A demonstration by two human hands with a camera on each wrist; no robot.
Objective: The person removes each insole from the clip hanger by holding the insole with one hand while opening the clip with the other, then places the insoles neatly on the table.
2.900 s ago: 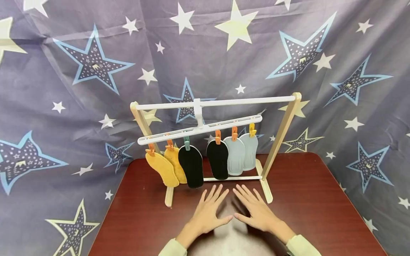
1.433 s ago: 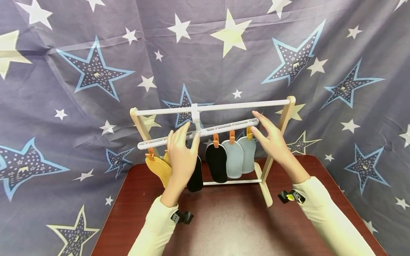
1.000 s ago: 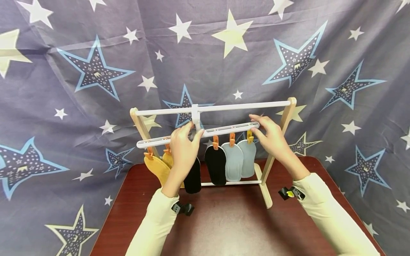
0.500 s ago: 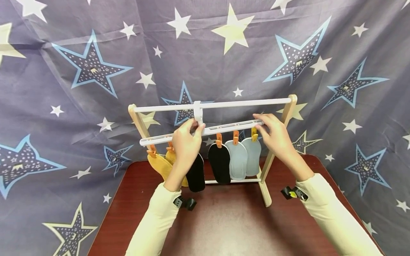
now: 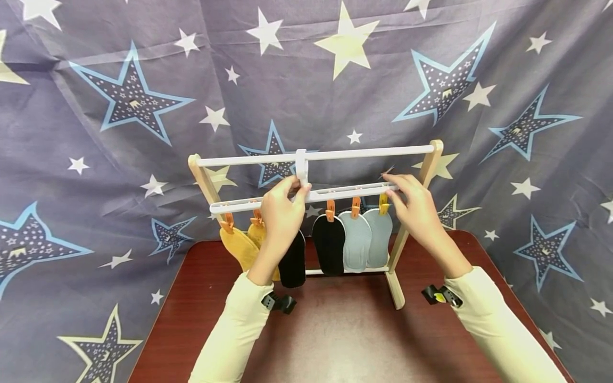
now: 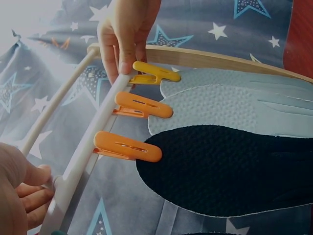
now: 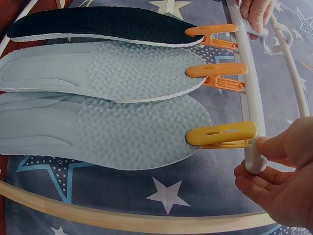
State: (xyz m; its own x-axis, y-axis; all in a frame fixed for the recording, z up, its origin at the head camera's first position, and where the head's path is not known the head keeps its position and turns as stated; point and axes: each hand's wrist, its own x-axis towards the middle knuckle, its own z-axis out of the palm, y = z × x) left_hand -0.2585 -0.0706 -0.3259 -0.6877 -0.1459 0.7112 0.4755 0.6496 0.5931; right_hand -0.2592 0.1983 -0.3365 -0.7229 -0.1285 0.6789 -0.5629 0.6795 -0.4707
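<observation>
A white clip hanger (image 5: 345,192) hangs by its hook (image 5: 301,164) from the rack's top bar. My left hand (image 5: 283,213) pinches the hanger at the base of its hook. At the right end, my right hand (image 5: 415,205) grips the hanger bar between thumb and fingers, beside a yellow clip (image 7: 222,134). Clothes-peg clips hold shoe insoles in pairs: two yellow insoles (image 5: 238,247) at left, partly behind my left arm, two black insoles (image 5: 329,246) in the middle, and two light grey insoles (image 5: 355,242) at right. Orange clips (image 6: 128,146) hold several of them.
The wooden rack (image 5: 398,247) with white crossbars stands on a red-brown table (image 5: 345,330). Close behind it hangs a grey-purple cloth (image 5: 306,69) printed with stars. A black strap (image 5: 279,302) is on each sleeve.
Both hands have risen from above the table to the hanger and taken hold of it. The hook has shifted slightly right along the bar, and the hanger tilts less than before.
</observation>
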